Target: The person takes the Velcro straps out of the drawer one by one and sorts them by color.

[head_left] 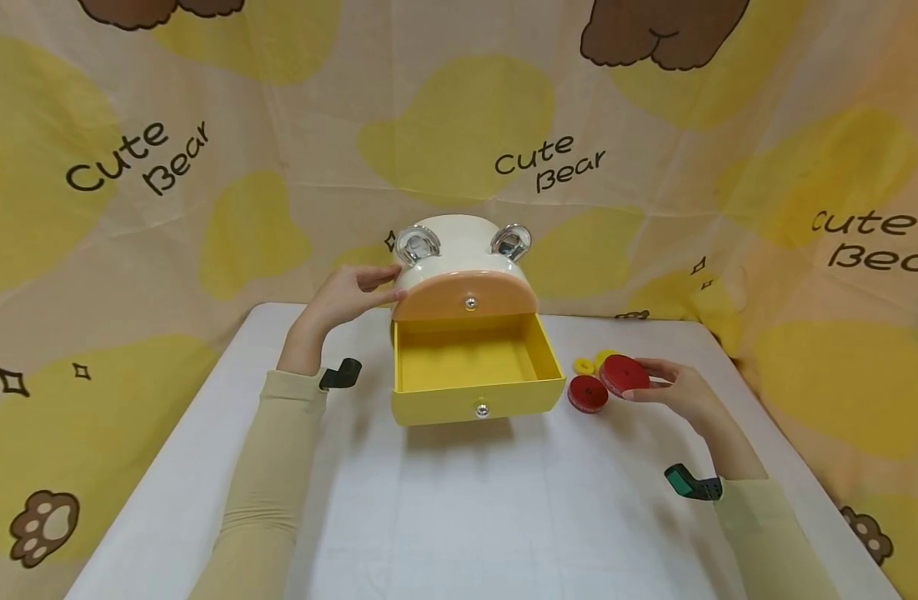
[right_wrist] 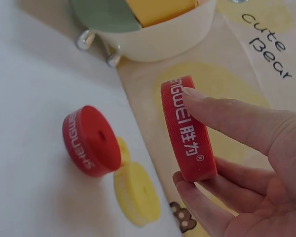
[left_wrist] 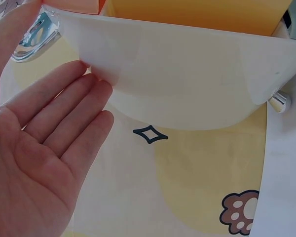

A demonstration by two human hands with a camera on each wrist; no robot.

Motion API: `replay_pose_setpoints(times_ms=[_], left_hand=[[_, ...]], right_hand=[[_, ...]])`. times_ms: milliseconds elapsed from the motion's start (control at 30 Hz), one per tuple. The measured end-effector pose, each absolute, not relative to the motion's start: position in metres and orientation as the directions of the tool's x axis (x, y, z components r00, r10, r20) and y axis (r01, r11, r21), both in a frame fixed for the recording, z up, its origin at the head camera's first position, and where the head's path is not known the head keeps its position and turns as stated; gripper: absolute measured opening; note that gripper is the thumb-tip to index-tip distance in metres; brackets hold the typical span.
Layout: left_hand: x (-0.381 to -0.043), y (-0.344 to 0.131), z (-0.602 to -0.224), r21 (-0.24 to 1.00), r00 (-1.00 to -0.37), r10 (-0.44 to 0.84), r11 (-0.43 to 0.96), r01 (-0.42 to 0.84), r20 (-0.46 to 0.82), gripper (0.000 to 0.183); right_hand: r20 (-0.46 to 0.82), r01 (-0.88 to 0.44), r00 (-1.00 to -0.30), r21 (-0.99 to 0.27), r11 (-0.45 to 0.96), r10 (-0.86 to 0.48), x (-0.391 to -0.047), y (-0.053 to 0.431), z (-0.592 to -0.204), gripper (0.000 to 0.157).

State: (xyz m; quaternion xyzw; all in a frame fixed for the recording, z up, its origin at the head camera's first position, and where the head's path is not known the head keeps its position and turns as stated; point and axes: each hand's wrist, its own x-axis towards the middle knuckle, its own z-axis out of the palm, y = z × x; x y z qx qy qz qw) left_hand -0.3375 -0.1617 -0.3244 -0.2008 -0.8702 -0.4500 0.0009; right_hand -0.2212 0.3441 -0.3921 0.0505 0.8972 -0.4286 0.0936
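A small cabinet (head_left: pixel 459 250) with a white domed top and silver ears stands at the back middle. Its yellow drawer (head_left: pixel 436 407) is pulled out and holds nothing; the orange drawer (head_left: pixel 504 293) above it is closed. My left hand (head_left: pixel 349 296) rests on the cabinet's left side, fingers straight in the left wrist view (left_wrist: pixel 54 128). In my right hand (head_left: pixel 676 387) a red tape roll (right_wrist: pixel 187 131) with white lettering is pinched between thumb and fingers, raised over the table. A second red roll (right_wrist: pixel 92 140) and two yellow rolls (right_wrist: pixel 136 192) lie beside it on the table.
A white-covered table (head_left: pixel 459 517) carries everything. Behind and on both sides hangs a printed cloth (head_left: pixel 316 125) with yellow patches and bear drawings, close behind the cabinet. Silver feet (right_wrist: pixel 86 39) show at the cabinet's base.
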Motion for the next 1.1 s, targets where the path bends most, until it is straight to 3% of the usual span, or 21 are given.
replay_pose_setpoints(times_ms=[367,1100], left_hand=[[-0.339,-0.162,-0.324,0.784,-0.920,0.348,0.515,0.347,0.178,0.068],[-0.339,-0.161,-0.326,0.784,-0.922,0.344,0.516,0.345,0.179,0.068]], right_hand=[[-0.270,0.245,-0.961,-0.741,0.625,0.056,-0.221,0.362,-0.417,0.095],[-0.357,0.370,-0.921,-0.682,0.631,0.154,-0.224,0.372,-0.452,0.093]])
